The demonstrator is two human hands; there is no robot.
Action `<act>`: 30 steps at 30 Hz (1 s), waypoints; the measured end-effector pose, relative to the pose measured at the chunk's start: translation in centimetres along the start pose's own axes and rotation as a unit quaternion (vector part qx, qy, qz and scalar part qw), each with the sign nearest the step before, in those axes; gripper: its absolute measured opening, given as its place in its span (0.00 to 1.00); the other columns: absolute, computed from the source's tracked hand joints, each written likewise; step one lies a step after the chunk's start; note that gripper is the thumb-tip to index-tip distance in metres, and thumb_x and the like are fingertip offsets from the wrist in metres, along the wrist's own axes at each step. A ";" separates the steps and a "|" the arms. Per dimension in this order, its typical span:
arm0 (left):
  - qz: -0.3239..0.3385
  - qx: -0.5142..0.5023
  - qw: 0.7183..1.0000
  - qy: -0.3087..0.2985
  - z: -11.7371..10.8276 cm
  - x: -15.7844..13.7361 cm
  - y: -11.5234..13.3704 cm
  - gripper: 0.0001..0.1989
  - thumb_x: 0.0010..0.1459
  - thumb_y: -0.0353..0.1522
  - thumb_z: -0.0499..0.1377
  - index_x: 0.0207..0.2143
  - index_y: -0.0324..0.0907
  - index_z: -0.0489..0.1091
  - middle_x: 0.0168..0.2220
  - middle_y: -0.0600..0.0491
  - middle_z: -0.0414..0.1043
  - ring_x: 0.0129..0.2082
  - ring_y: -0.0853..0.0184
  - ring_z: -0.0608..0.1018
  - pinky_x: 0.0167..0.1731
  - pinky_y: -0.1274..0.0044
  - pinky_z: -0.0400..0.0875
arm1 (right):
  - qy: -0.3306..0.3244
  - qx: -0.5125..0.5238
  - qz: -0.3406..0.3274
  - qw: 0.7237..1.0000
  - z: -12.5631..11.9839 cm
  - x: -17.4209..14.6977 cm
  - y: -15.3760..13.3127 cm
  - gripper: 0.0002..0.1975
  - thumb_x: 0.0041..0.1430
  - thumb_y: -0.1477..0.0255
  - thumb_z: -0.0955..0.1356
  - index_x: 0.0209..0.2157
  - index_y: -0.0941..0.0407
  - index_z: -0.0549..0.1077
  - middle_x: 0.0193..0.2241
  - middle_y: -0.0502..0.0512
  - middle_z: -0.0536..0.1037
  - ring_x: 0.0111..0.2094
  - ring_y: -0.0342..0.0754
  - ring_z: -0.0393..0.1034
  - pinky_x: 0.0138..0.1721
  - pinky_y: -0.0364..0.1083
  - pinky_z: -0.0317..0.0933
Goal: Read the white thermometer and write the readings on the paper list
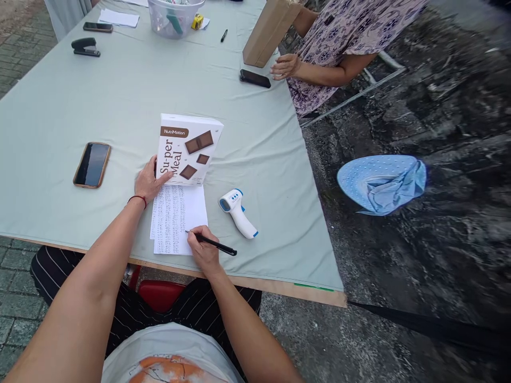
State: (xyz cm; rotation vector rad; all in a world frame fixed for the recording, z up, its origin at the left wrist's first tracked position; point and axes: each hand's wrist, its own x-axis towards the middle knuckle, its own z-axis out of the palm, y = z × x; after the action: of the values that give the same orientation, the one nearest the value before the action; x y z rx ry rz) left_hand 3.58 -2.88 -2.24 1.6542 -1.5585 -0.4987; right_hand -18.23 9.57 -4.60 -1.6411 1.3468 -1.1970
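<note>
Left wrist (138, 198): thin reddish-brown bracelet (137, 197), cord-like, single narrow band. Both forearms bare as far as they show. Torso: white top (171, 335), loose and rounded across the front; orange print (170, 367) at lower edge of view, with fine dark lines running over it, design cut off and unreadable. Legs: black trousers (195, 303), thin white pinstripes, spaced well apart, cloth creased.

White NutriMotion box (187, 151) at the far end of densely marked sheets (173, 221), black pen (219, 246), tip over them
</note>
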 end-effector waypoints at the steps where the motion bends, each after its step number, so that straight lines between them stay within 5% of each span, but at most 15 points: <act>1: 0.000 0.000 1.000 0.000 0.0 0.0 0.0 0.32 0.56 0.52 0.58 0.59 0.47 0.62 0.52 0.48 0.72 0.50 0.54 0.75 0.47 0.64 0.69 | -0.001 -0.002 -0.001 1.000 0.0 0.0 0.0 0.09 0.55 0.66 0.63 0.24 0.54 0.66 0.19 0.47 0.67 0.21 0.43 0.60 0.25 0.43 0.59; 9: -0.004 -0.002 1.000 0.001 0.0 0.0 0.1 0.32 0.56 0.52 0.58 0.59 0.47 0.62 0.52 0.48 0.73 0.50 0.54 0.74 0.47 0.65 0.70 | 0.000 -0.011 -0.031 0.999 0.0 -0.2 0.2 0.08 0.56 0.69 0.63 0.24 0.54 0.65 0.18 0.45 0.66 0.20 0.42 0.60 0.24 0.42 0.58; 13: -0.009 -0.001 1.000 0.001 -0.3 -0.1 0.4 0.32 0.57 0.52 0.58 0.58 0.46 0.63 0.51 0.47 0.73 0.50 0.53 0.75 0.47 0.65 0.69 | 0.025 -0.039 -0.114 0.992 -0.8 0.2 0.3 0.05 0.63 0.72 0.63 0.36 0.55 0.71 0.28 0.50 0.73 0.28 0.44 0.68 0.32 0.43 0.65; 17: -0.014 0.006 1.000 -0.002 -0.6 -0.1 0.5 0.30 0.58 0.51 0.57 0.58 0.45 0.63 0.51 0.48 0.73 0.49 0.54 0.75 0.48 0.66 0.68 | -0.026 -0.156 -0.237 0.959 -2.6 2.7 1.7 0.16 0.67 0.78 0.58 0.51 0.56 0.70 0.42 0.59 0.73 0.44 0.49 0.70 0.44 0.47 0.66; 22: -0.029 0.012 0.999 -0.003 -1.0 -0.2 0.6 0.30 0.58 0.50 0.57 0.58 0.46 0.63 0.51 0.49 0.73 0.49 0.55 0.75 0.46 0.67 0.69 | -0.106 -0.342 -0.278 0.891 -3.7 6.5 4.0 0.22 0.64 0.83 0.57 0.55 0.58 0.69 0.43 0.62 0.74 0.41 0.52 0.69 0.40 0.49 0.65; 27: -0.036 0.007 0.999 -0.005 -1.3 -0.4 0.6 0.28 0.58 0.49 0.57 0.57 0.46 0.64 0.50 0.49 0.74 0.48 0.55 0.75 0.44 0.67 0.69 | -0.113 -0.365 -0.254 0.889 -4.8 7.4 4.0 0.24 0.63 0.83 0.57 0.56 0.55 0.69 0.48 0.62 0.73 0.46 0.52 0.67 0.46 0.50 0.63; 30: -0.032 0.003 0.999 -0.007 -1.4 -0.5 0.7 0.28 0.58 0.50 0.57 0.57 0.46 0.64 0.50 0.50 0.74 0.48 0.55 0.75 0.44 0.67 0.68 | -0.003 -0.424 -0.084 0.902 -6.6 7.1 4.0 0.21 0.63 0.71 0.65 0.57 0.59 0.67 0.53 0.67 0.69 0.52 0.60 0.63 0.49 0.55 0.61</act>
State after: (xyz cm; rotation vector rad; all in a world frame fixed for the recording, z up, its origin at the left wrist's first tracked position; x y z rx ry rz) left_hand 4.12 -2.01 -0.99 1.7130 -1.5225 -0.5400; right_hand -25.49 2.06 -4.43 -2.3822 1.9062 -0.6992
